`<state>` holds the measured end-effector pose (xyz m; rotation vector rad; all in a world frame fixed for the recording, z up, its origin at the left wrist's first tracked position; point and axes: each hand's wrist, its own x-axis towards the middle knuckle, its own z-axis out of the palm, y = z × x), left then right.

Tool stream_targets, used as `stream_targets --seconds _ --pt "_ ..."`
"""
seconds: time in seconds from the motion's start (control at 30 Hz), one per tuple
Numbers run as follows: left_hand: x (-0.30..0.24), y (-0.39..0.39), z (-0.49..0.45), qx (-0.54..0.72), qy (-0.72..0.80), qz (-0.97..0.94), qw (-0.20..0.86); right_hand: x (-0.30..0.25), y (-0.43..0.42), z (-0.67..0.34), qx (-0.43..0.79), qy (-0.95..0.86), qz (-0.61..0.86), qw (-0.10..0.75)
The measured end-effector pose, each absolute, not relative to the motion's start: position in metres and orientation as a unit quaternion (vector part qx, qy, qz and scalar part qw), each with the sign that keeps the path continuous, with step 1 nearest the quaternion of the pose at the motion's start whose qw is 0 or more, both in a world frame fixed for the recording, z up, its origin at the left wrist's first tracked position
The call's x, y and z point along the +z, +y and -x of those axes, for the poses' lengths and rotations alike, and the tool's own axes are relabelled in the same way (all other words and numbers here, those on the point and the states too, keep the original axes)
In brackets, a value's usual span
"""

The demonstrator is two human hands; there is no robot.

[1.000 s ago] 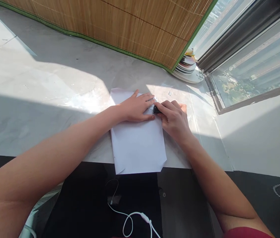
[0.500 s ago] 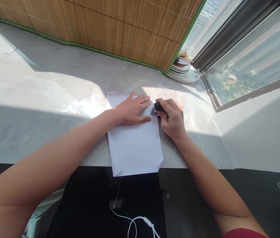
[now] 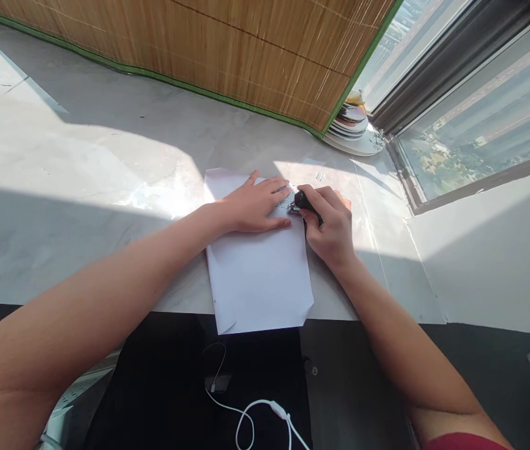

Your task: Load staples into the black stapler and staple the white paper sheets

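A white sheet of paper (image 3: 260, 275) lies on the counter, its near end sticking out past the front edge. My left hand (image 3: 259, 205) rests flat on its upper part with the fingers spread. Beside those fingertips is a dense silvery patch (image 3: 285, 199) on the paper that looks like many staples. My right hand (image 3: 330, 222) is wrapped round a small black stapler (image 3: 301, 201). The stapler's metal nose is over the paper's right edge, close to the patch. My right palm hides the rear of the stapler.
A bamboo blind (image 3: 199, 50) with green edging stands along the back of the counter (image 3: 82, 175). Stacked plates (image 3: 352, 128) sit in the corner by the window (image 3: 480, 106). A small strip of staples (image 3: 320, 175) lies beyond my right hand. A white cable (image 3: 246, 412) hangs below.
The whole view has shifted slightly. Both hands, the paper and the stapler keep nearly the same places relative to each other.
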<state>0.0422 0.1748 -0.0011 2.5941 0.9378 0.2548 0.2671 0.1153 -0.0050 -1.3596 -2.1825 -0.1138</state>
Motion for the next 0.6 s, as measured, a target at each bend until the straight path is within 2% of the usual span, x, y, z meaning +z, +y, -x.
stream_targets --seconds 0.6 --pt "-0.0027 0.1756 -0.0433 0.096 0.331 -0.920 0.186 -0.0039 0.1163 -0.2677 -0.052 -0.827 0.499 0.255"
